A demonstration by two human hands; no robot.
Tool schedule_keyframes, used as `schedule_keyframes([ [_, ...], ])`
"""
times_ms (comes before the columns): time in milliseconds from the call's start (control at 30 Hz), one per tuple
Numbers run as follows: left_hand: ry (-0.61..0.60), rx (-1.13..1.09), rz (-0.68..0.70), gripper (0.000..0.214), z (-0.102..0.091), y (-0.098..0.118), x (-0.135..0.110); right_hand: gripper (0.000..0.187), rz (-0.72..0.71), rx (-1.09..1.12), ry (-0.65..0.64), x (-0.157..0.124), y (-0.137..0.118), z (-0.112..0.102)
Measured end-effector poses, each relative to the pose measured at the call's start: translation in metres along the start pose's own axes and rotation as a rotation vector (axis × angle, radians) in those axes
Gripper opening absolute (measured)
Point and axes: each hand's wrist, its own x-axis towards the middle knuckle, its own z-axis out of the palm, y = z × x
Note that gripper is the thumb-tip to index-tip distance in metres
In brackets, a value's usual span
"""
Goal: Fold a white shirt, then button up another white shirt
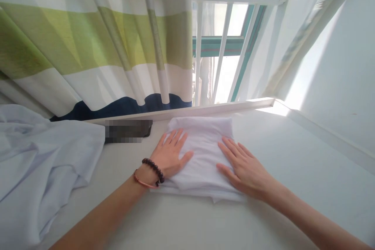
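Note:
A folded white cloth, perhaps a garment, lies in a rough rectangle on the white surface, with creases across its top. My left hand rests flat on its left edge, fingers spread and pointing away from me. On that wrist are a dark bead bracelet and a thin reddish cord. Along the cloth's right edge lies my right hand, palm down with its fingers stretched out. Neither hand grips anything. A small corner of fabric sticks out at the near edge.
Loose white fabric is heaped at the left. Beside it lies a dark flat object, partly pixelated. A low white ledge borders the far side, below a striped curtain and white window bars. A white wall stands at the right.

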Motion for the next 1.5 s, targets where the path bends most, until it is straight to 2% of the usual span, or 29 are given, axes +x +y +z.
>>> schedule_keyframes([
  [100, 0.016, -0.007, -0.016, 0.041, -0.010, 0.004, 0.030, 0.054, 0.033, 0.043, 0.029, 0.025, -0.003, -0.021],
  [167, 0.061, -0.009, -0.048, 0.033, -0.014, 0.009, 0.049, 0.050, 0.104, 0.051, 0.153, 0.047, -0.003, -0.030],
  [233, 0.084, -0.008, -0.059, 0.032, -0.015, 0.013, 0.059, 0.049, 0.197, 0.071, 0.255, 0.066, 0.002, -0.031],
  [300, 0.080, -0.020, -0.081, 0.038, -0.013, 0.013, 0.057, 0.051, 0.308, 0.133, 0.309, 0.075, 0.012, -0.025],
  [367, 0.072, -0.089, -0.221, 0.046, -0.012, 0.007, 0.048, 0.052, 0.449, 0.272, 0.301, 0.076, 0.026, -0.017],
  [467, 0.054, -0.317, -0.550, 0.054, -0.013, -0.013, 0.036, 0.051, 0.632, 0.554, 0.153, 0.073, 0.042, -0.009],
  [500, 0.039, -0.387, -0.618, 0.056, -0.013, -0.021, 0.035, 0.049, 0.658, 0.634, 0.098, 0.073, 0.045, -0.009],
  [600, -0.034, -0.542, -0.678, 0.060, -0.013, -0.037, 0.032, 0.044, 0.615, 0.881, 0.001, 0.069, 0.048, -0.012],
  [667, -0.083, -0.643, -0.689, 0.063, -0.015, -0.040, 0.025, 0.042, 0.550, 1.069, -0.096, 0.061, 0.052, -0.017],
  [833, -0.279, -0.986, -0.544, 0.055, -0.035, -0.021, -0.018, 0.039, 0.425, 1.248, -0.502, 0.030, 0.072, -0.026],
  [900, -0.292, -1.039, -0.551, 0.049, -0.043, -0.013, -0.029, 0.035, 0.439, 1.313, -0.558, 0.024, 0.077, -0.028],
  [1033, -0.166, -1.334, -0.719, 0.029, -0.048, -0.014, -0.028, 0.033, 0.551, 1.490, -0.429, 0.028, 0.068, -0.024],
  [1133, -0.132, -1.537, -0.708, 0.018, -0.042, -0.021, -0.020, 0.026, 0.579, 1.567, -0.325, 0.032, 0.057, -0.017],
  [1200, -0.115, -1.573, -0.678, 0.013, -0.035, -0.024, -0.018, 0.023, 0.582, 1.581, -0.296, 0.033, 0.053, -0.012],
  [1267, -0.102, -1.589, -0.660, 0.016, -0.029, -0.023, -0.019, 0.025, 0.564, 1.591, -0.276, 0.033, 0.052, -0.009],
  [1333, -0.076, -1.507, -0.626, 0.024, -0.023, -0.023, -0.020, 0.028, 0.512, 1.597, -0.249, 0.033, 0.055, -0.007],
  [1400, -0.028, -1.333, -0.579, 0.033, -0.018, -0.023, -0.021, 0.029, 0.463, 1.597, -0.235, 0.033, 0.061, -0.008],
  [1500, 0.096, -1.069, -0.540, 0.039, -0.011, -0.025, -0.019, 0.022, 0.418, 1.514, -0.232, 0.033, 0.071, -0.010],
])
